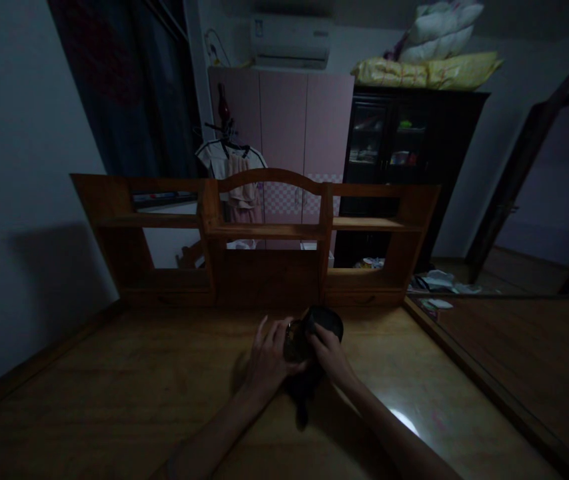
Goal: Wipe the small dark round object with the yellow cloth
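Note:
Over the wooden desk top [174, 373] I hold two dark things close together. My left hand [268, 353] is curved around a dark, round, glassy-looking object [294, 343] with a shiny rim; its index finger sticks up. In my right hand [328, 350] is a black rounded case-like thing [330, 320], with the thumb and fingers closed on its near edge. The two things touch or overlap, and I cannot tell whether they are joined. Below my hands a black strip [302, 407] hangs or lies. Dim light hides the details.
A wooden shelf unit [269, 231] stands along the desk's far edge. Beyond it are a pink wardrobe [284, 127], a black cabinet [414, 147] and clothes on a rack [237, 173]. A raised wooden edge [474, 380] borders the desk on the right.

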A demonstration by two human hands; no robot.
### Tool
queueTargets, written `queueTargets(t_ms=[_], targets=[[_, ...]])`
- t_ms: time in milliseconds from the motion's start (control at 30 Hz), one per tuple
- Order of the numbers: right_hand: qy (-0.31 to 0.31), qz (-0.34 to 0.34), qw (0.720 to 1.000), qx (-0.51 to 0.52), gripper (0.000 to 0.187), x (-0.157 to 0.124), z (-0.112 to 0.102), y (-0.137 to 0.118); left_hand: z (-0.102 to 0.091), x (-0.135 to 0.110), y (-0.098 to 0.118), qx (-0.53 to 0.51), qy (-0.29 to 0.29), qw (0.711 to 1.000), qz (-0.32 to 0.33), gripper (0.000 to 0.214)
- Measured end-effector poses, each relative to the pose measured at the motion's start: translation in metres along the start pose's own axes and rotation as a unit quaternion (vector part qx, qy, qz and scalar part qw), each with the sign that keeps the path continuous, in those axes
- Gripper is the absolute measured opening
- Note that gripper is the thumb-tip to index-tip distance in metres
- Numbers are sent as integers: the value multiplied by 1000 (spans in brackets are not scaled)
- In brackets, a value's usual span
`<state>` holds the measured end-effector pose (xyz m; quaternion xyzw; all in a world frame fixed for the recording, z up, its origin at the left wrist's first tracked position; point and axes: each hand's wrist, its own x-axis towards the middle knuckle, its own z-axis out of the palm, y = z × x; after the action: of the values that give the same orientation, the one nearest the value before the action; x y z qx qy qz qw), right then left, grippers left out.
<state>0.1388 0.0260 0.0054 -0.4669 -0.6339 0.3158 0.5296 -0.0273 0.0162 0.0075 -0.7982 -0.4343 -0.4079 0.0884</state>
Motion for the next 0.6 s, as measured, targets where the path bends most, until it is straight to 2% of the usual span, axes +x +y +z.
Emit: queueTargets(t_ms=[67,133,233,400,600], targets=[[12,70,993,97,24,3,2,4,4,-2,-3,-2,15,999,-30,78],[3,133,968,211,24,6,5,6,7,-3,-5,-11,27,998,-59,78],[-37,173,931,318,25,9,9,6,9,-3,-6,-35,26,996,-79,77],[-66,182,911,363,34,7,9,-2,7,-2,-4,-67,19,995,-66,77],[-55,188,913,358,37,5,7,1,4,-2,-4,-64,-11,996,-55,80]])
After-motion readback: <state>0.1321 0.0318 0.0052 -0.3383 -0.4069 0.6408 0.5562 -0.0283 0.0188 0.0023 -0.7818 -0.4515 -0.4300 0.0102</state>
